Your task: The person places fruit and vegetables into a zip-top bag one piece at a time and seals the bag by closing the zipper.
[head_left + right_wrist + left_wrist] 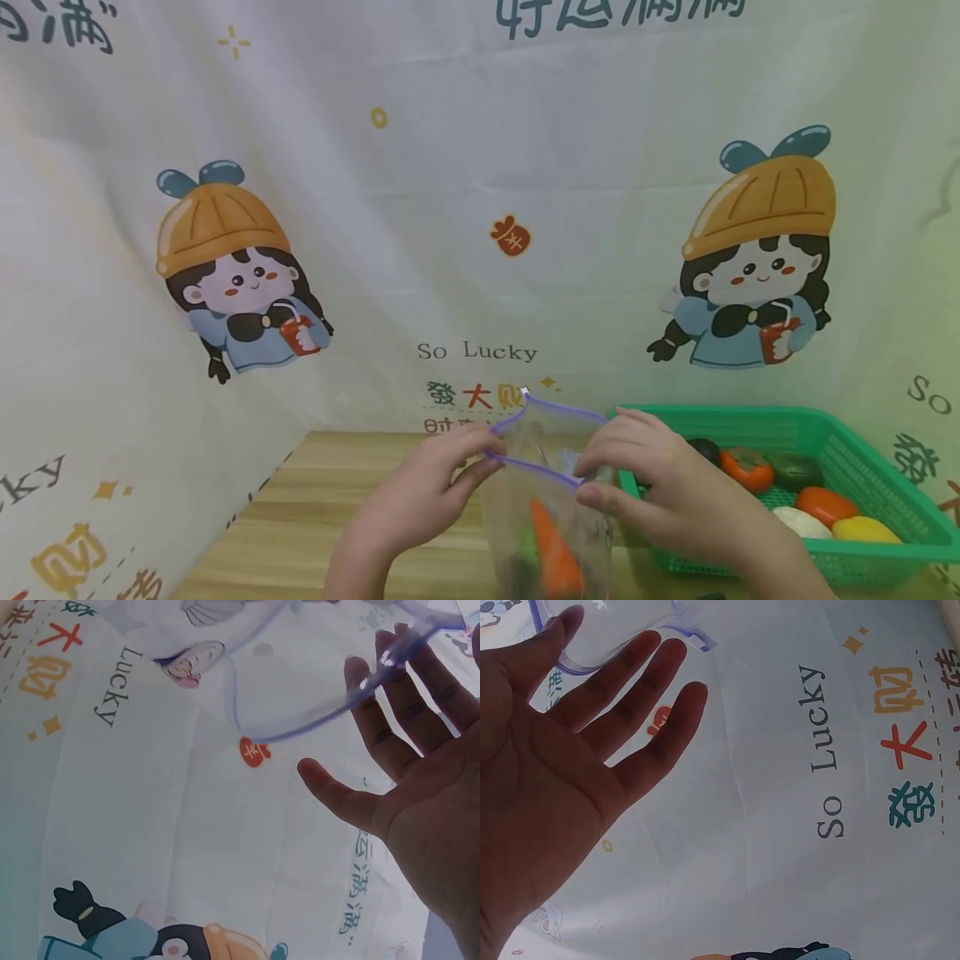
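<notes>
A clear zip bag [592, 533] with a purple-blue zip rim stands upright on the wooden table, its mouth spread wide. Through the film show a carrot [555, 554], something green [529, 546] and a dark shape I cannot identify. At the left of the mouth my left hand [420, 492] pinches the rim between thumb and forefinger. My right hand [667, 475] holds the near rim at the right corner. Both wrist views show the other fingers of the left hand [577, 742] and right hand [427, 772] spread loosely by the rim.
A green plastic basket [885, 562] stands on the right, holding a persimmon [746, 469], a dark green vegetable, a red-orange one, a white one and a yellow one. Wooden table [300, 508] extends left of the bag. A printed cloth [450, 208] hangs behind.
</notes>
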### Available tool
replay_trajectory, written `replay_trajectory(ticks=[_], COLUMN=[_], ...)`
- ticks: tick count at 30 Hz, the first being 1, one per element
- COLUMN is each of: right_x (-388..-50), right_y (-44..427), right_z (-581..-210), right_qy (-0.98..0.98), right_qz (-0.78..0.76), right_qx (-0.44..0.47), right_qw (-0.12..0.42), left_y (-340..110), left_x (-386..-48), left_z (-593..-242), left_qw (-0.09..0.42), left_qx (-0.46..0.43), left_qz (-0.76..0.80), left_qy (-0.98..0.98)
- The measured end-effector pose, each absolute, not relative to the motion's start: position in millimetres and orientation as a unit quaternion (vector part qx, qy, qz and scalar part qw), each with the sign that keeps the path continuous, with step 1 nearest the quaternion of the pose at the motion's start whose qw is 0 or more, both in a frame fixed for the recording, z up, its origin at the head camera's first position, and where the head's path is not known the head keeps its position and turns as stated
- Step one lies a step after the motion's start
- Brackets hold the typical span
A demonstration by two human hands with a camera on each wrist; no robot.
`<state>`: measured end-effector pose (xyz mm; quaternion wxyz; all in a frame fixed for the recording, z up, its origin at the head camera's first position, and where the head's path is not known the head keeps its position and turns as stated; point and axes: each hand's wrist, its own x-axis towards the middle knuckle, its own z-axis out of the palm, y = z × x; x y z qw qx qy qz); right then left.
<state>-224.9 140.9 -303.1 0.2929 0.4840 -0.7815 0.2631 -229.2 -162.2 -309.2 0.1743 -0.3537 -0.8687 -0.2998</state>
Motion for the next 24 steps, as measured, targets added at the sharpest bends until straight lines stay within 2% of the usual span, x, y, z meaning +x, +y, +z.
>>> replay_trajectory(ticks=[5,7,11,15,19,24], right_x=[-235,-245,-274,-311,-345,-381], right_y=[160,171,194,211,232,265], right_z=[-284,-269,-240,-229,-238,-281], right_qy=[-0.793,-0.819,-0.886,-0.922,-0.944,-0.956], right_qz=[0.258,0.234,0.164,0.107,0.065,0.014], right_qx=[0.478,0.461,0.407,0.369,0.323,0.266], right_qw=[0.276,0.251,0.151,0.051,-0.03,-0.12], left_y=[-170,-170,-166,-163,-159,-152], left_x=[-224,-224,-228,-231,-233,-234], left_z=[-310,-310,-308,-307,-309,-312], left_qw=[0.113,0.103,0.118,0.158,0.194,0.188], left_qx=[-0.353,-0.349,-0.35,-0.362,-0.361,-0.312], left_qz=[-0.345,-0.348,-0.325,-0.302,-0.29,-0.295], left_qy=[-0.862,-0.864,-0.87,-0.868,-0.865,-0.884])
